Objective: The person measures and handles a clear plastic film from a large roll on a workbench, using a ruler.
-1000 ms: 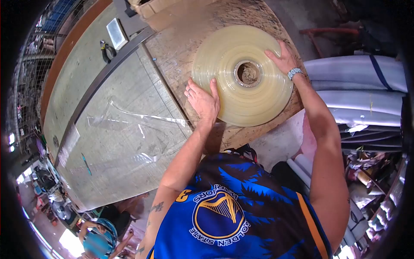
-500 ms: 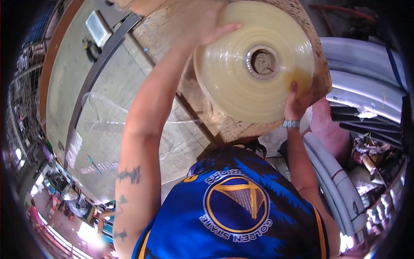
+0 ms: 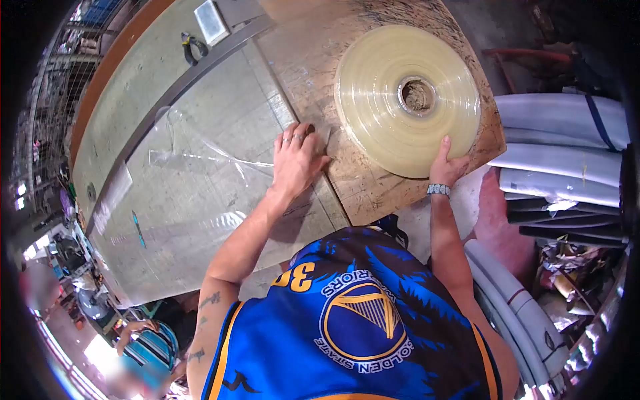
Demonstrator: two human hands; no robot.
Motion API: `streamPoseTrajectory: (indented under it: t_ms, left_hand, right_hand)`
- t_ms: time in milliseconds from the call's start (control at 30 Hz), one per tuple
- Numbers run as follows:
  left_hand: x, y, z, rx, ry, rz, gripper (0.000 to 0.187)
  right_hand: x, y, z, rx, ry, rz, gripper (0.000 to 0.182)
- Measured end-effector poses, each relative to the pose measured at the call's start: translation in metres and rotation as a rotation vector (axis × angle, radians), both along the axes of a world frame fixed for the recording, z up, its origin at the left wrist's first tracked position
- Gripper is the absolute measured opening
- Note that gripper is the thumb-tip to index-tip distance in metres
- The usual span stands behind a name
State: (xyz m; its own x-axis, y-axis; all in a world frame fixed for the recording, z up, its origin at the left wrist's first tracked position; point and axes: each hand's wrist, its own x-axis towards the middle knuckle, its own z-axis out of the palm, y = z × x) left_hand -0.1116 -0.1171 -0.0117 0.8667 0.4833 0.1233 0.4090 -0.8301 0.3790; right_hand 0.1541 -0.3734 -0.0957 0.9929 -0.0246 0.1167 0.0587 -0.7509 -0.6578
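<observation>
A wide roll of clear, yellowish film (image 3: pixel 373 87) lies flat on a worn wooden board, its round hollow core facing up. At the roll's near edge is my right hand (image 3: pixel 450 167), thumb on top and the other fingers around the rim, partly hidden. My left hand (image 3: pixel 295 160) is over the seam between the board and the grey tabletop, fingers curled on a clear plastic strip (image 3: pixel 243 162). The strip stretches left across the tabletop; its part under my fingers is hard to see.
Pliers (image 3: pixel 193 48) and a pale rectangular block (image 3: pixel 212 23) are at the table's far side. A thin blue-green tool (image 3: pixel 139 229) rests at left. Grey bundled sheets (image 3: pixel 560 160) are stacked at right. Another person in a striped top (image 3: pixel 150 350) is at lower left.
My left hand has come off the roll's far side and moved down and left to the seam. My right hand stays at the roll's near edge. The view has shifted.
</observation>
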Motion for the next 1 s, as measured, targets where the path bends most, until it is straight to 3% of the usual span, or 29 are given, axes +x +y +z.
streamPoseTrajectory:
  t_ms: [100,133,233,433,567,633,800,900,1000]
  left_hand:
    - [-0.038,0.001,-0.002,-0.14,-0.072,-0.031,0.024]
    - [-0.044,0.002,0.02,-0.182,-0.129,-0.008,0.013]
    - [-0.098,0.037,0.064,-0.472,0.227,-0.029,0.01]
    - [-0.227,0.096,0.079,-0.174,0.388,0.126,0.009]
    - [-0.288,0.134,0.055,-0.11,0.416,0.222,0.01]
    - [-0.304,0.153,0.044,-0.101,0.404,0.286,0.01]
    - [-0.309,0.195,0.027,-0.037,0.088,0.498,0.022]
    - [-0.32,0.24,-0.002,-0.197,-0.093,0.597,0.024]
    - [-0.327,0.261,0.006,-0.144,0.035,0.804,0.032]
  right_hand:
    - [0.0,0.004,0.012,-0.045,0.018,-0.021,0.088]
    - [-0.001,0.008,0.02,-0.058,0.048,-0.025,0.089]
    - [-0.004,0.012,0.025,-0.065,-0.025,-0.028,0.089]
    - [0.013,0.003,0.004,-0.133,0.026,-0.023,0.104]
    - [0.011,0.006,0.011,-0.14,0.037,-0.027,0.109]
    - [0.006,0.008,0.014,-0.138,0.006,-0.018,0.111]
    - [0.009,0.009,0.012,-0.189,0.042,-0.078,0.112]
    - [0.006,0.009,0.015,-0.194,0.059,-0.042,0.111]
    - [0.003,0.009,0.02,-0.217,0.013,-0.016,0.113]
